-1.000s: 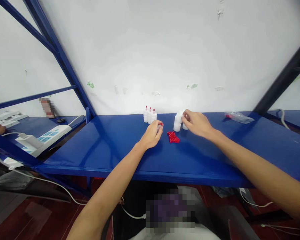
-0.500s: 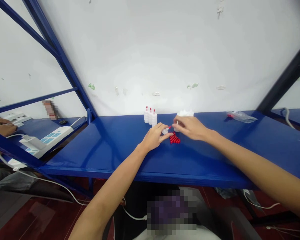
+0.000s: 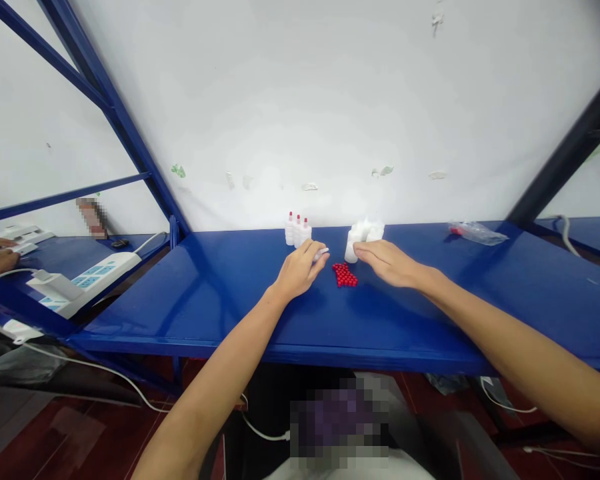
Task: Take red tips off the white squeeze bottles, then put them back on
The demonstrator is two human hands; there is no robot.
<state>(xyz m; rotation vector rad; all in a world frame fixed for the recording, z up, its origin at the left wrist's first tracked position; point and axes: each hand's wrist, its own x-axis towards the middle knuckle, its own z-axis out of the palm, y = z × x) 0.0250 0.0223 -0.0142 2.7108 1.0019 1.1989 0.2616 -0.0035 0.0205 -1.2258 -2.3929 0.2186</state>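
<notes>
My left hand (image 3: 299, 267) is closed around a small white squeeze bottle (image 3: 322, 254); only part of it pokes out between thumb and fingers, and no red tip shows on it. Behind this hand stand three white bottles (image 3: 299, 233) with red caps, upright and close together. My right hand (image 3: 387, 261) has its fingers pressed together at the lower right side of a white bottle (image 3: 351, 246), which stands at the front of a cluster of uncapped white bottles (image 3: 374, 230). Between my hands, a patch of small red caps (image 3: 345, 275) lies on the blue table (image 3: 210, 293).
A clear plastic bag (image 3: 480, 233) with something red lies at the table's right. Blue frame posts (image 3: 130, 147) rise at the left. Beyond them are a white power strip (image 3: 87, 283) and another person's hand (image 3: 0, 257). A white wall (image 3: 300, 120) stands behind.
My left hand has drawn left with its bottle, whose red tip no longer shows. My right hand has moved off from it, slightly right, to a standing bottle. The view has shifted slightly.
</notes>
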